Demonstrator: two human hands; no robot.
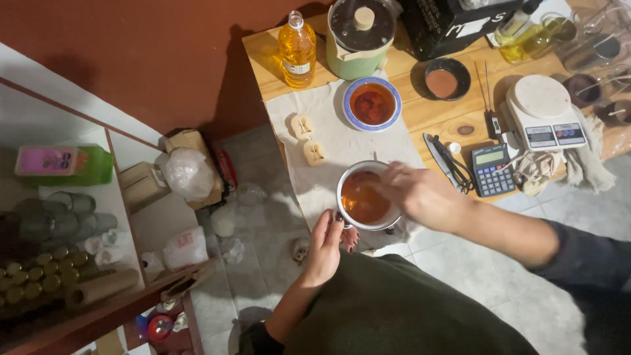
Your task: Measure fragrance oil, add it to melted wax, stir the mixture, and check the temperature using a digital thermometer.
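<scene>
A metal pot (363, 198) of amber liquid sits at the near edge of a wooden table (453, 118), on a white cloth (322, 121). My left hand (327, 244) grips the pot's handle at its near left side. My right hand (419, 194) rests over the pot's right rim, fingers closed as if pinching something thin that I cannot make out. Beyond the pot stands a blue-rimmed bowl (373, 104) of reddish-brown liquid. Two pale moulded pieces (307, 138) lie on the cloth to the left.
On the table: an oil bottle (297, 50), a green lidded pot (359, 34), a dark bowl of brown powder (446, 80), a digital scale (545, 112), a calculator (493, 169), scissors (452, 164) and glassware (578, 39). Shelves with jars (46, 250) stand at left, bags on the floor.
</scene>
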